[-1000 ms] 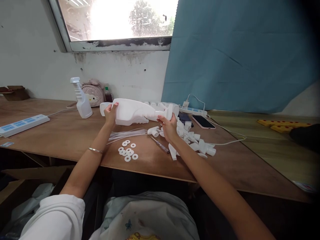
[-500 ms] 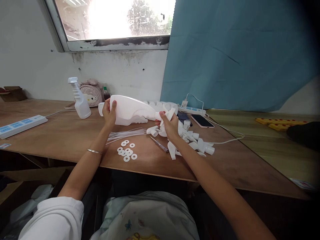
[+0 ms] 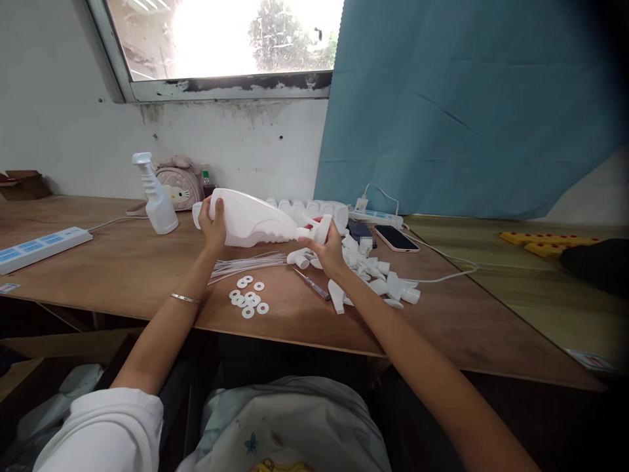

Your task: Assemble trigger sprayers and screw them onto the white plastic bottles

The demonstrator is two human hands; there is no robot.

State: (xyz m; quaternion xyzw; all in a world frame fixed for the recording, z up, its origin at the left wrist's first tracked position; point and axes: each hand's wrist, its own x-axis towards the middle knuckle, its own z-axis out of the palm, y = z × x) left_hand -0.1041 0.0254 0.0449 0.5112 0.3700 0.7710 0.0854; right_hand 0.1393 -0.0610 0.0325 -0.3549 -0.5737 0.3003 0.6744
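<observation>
Spray head [image 3: 322, 229] has turned at the bottle's neck since the frame half a second ago, and the right hand [image 3: 332, 252] has rolled with it; the bottle [image 3: 240, 208] has shifted slightly left. Reading: consistent with a twist of the head on the neck; whether it is seated cannot be told, as fingers cover part of the joint.

Hands: the left is wrapped around the bottle's base, thumb on the near side; the right is closed around the spray head. Bottle lies on its side, mid-frame, neck toward the right.

Materials: bottle white, smooth, apparently plastic, broad at the base and tapering to the neck. Loose spray heads [image 3: 368, 265], right of centre, are angular, with short round collars. Flat rings [image 3: 248, 298], lower centre, are thin white discs with central holes. Thin tubes [image 3: 248, 265] lie bundled, pale and straight. Table [image 3: 162, 282] brown, wood-like. Capped spray bottle [image 3: 161, 208] stands upright, left of centre.
</observation>
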